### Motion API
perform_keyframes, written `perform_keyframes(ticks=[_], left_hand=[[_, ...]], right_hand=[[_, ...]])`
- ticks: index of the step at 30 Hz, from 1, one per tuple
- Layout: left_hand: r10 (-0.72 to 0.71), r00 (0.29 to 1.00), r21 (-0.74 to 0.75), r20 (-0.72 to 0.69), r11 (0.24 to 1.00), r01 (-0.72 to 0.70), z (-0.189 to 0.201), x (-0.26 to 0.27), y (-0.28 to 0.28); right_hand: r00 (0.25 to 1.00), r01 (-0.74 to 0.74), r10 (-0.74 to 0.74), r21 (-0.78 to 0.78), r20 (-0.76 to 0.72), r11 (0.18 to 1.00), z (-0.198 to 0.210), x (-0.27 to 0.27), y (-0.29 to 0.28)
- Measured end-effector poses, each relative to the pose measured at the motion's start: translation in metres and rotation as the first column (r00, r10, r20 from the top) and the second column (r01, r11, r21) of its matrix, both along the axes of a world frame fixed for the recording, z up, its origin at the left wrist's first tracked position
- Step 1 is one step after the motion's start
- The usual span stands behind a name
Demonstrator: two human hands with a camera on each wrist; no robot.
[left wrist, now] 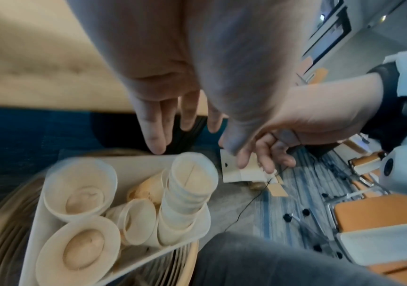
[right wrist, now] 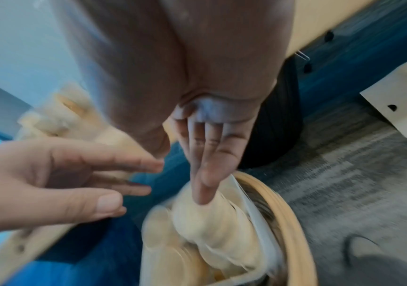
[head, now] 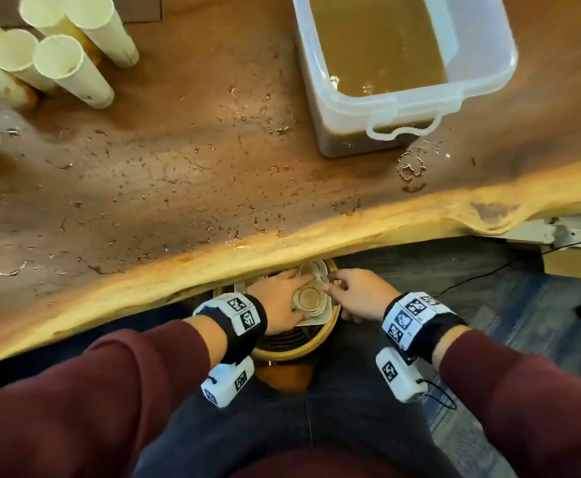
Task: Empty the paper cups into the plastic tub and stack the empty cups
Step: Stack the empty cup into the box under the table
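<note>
Below the table's front edge, a white tray (head: 320,319) rests on a round woven basket (head: 299,350). It holds several paper cups: two with beige liquid (left wrist: 82,185) (left wrist: 80,245) and a leaning stack of nested cups (left wrist: 187,193). My left hand (head: 282,298) hovers over the tray with fingers (left wrist: 153,135) straight and holds nothing. My right hand (head: 351,291) is beside it. In the blurred right wrist view its straight fingers (right wrist: 209,164) seem to reach the cup stack (right wrist: 209,222). The plastic tub (head: 482,91) of brown liquid stands at the table's far right.
Tall stacks of empty cups (head: 71,70) stand at the table's far left. The wooden tabletop (head: 196,174) is spotted with droplets. Its thick light edge (head: 282,243) overhangs the tray. My legs and carpet lie below; a cable (head: 482,274) runs across the floor at right.
</note>
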State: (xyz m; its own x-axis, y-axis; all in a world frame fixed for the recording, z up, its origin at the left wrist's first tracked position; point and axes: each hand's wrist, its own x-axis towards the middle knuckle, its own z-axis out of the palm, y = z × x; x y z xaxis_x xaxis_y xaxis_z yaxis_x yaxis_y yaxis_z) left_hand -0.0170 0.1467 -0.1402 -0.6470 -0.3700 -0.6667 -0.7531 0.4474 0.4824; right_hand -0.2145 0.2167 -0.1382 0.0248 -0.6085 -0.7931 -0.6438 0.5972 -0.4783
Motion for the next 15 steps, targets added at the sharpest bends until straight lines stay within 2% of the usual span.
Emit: perform_keyframes(ticks=[2, 5, 8, 11, 15], left_hand=[[0.042, 0.995, 0.001, -0.085, 0.999, -0.042, 0.022, 0.001, -0.015], [0.205, 0.962, 0.014, -0.183, 0.979, -0.205, 0.060, 0.003, -0.044], [0.387, 0.870, 0.011, -0.306, 0.915, -0.403, 0.090, 0.013, -0.078], [0.549, 0.734, -0.011, -0.401, 0.798, -0.603, 0.108, 0.034, -0.115], [0.760, 0.424, 0.110, -0.492, 0.538, -0.836, 0.119, 0.073, -0.166]], right_hand=[[0.999, -0.009, 0.008, 0.004, 0.052, 1.000, 0.023, -0.002, -0.014], [0.987, 0.011, -0.007, -0.022, 0.163, 1.000, 0.063, -0.001, -0.045], [0.973, 0.045, -0.021, -0.102, 0.230, 0.994, 0.101, 0.009, -0.089], [0.970, 0.078, -0.015, -0.253, 0.241, 0.964, 0.132, 0.034, -0.142], [0.968, 0.181, -0.089, -0.408, 0.233, 0.895, 0.150, 0.073, -0.219]])
